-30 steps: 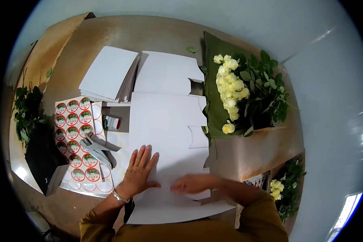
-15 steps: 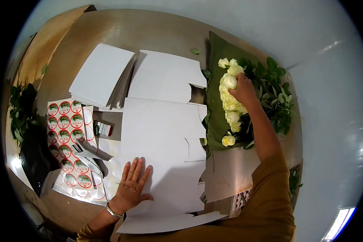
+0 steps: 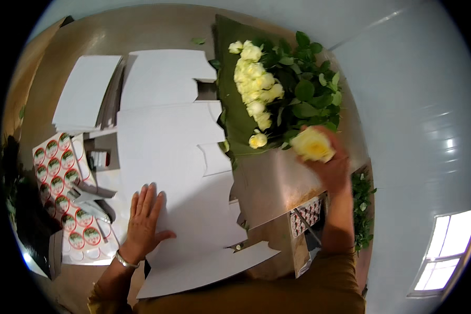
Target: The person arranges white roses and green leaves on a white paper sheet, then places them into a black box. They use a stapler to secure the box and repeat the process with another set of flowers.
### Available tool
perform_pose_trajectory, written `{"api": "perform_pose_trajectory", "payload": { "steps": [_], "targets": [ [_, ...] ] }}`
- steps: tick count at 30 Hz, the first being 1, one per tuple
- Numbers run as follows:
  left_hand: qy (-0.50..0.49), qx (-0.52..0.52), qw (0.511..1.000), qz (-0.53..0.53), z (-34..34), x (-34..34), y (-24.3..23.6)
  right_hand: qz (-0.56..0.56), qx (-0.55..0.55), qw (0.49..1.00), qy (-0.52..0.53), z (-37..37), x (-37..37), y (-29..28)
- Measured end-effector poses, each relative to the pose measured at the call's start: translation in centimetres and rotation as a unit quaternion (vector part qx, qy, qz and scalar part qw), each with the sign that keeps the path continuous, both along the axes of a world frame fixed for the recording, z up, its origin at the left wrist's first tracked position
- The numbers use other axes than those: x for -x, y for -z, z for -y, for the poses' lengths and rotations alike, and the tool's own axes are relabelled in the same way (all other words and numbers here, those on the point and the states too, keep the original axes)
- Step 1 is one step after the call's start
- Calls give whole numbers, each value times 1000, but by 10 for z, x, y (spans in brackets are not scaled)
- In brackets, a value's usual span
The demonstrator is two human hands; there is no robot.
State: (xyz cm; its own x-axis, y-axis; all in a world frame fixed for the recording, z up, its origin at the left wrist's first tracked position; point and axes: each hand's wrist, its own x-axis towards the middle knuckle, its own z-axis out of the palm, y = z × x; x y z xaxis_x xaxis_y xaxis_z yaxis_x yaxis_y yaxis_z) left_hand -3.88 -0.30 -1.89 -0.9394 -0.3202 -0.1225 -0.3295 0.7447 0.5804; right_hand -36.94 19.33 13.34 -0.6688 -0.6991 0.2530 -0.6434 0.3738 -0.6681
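My left hand [image 3: 145, 224] lies flat, fingers spread, on the large white cardboard sheets [image 3: 172, 172]. A silver bangle [image 3: 125, 260] circles that wrist. To the right, my right hand [image 3: 334, 163] is closed around a pale yellow rose [image 3: 313, 144], its bloom facing up. The hand is slightly blurred, and the rose's stem cannot be seen. Just beyond it, several cream-white roses [image 3: 255, 83] lie heaped on a dark green cloth pad [image 3: 235, 137]. Their dark green leaves [image 3: 304, 94] spread to the right.
At the left lie sheets of round red-rimmed stickers [image 3: 52, 170] with a metal stapler [image 3: 89, 201] on top. A small white box [image 3: 98, 159] is beside them. Behind stands a stack of white sheets [image 3: 86, 89]. An open drawer [image 3: 297, 243] is below the table edge, near more foliage [image 3: 361, 204].
My right hand has picked up one rose from the heap and brought it nearer, off the pad. The whole view has shifted rightward. My left hand stays flat on the cardboard.
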Motion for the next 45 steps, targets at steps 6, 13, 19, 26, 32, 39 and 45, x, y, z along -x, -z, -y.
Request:
{"api": "perform_pose_trajectory", "payload": {
  "steps": [6,13,19,26,32,39,45],
  "targets": [
    [30,-27,996,-82,7,-19,19,-195,201,957,70,16,-44,-70],
    [-9,-232,953,-195,9,-33,31,193,-344,808,-438,78,-181,63],
    [5,-62,986,-151,3,-30,37,235,-321,763,-510,63,-209,140],
    [64,-197,970,-129,1,-47,31,264,-315,781,-471,51,-209,148],
    [95,-191,976,-45,-6,-45,12,328,-255,781,-467,39,-207,158],
    [92,-200,975,25,-6,-42,0,81,-98,944,-305,73,-45,113],
    [85,-229,970,15,-3,-38,-6,-304,-261,913,-74,93,94,120]
  ]
}}
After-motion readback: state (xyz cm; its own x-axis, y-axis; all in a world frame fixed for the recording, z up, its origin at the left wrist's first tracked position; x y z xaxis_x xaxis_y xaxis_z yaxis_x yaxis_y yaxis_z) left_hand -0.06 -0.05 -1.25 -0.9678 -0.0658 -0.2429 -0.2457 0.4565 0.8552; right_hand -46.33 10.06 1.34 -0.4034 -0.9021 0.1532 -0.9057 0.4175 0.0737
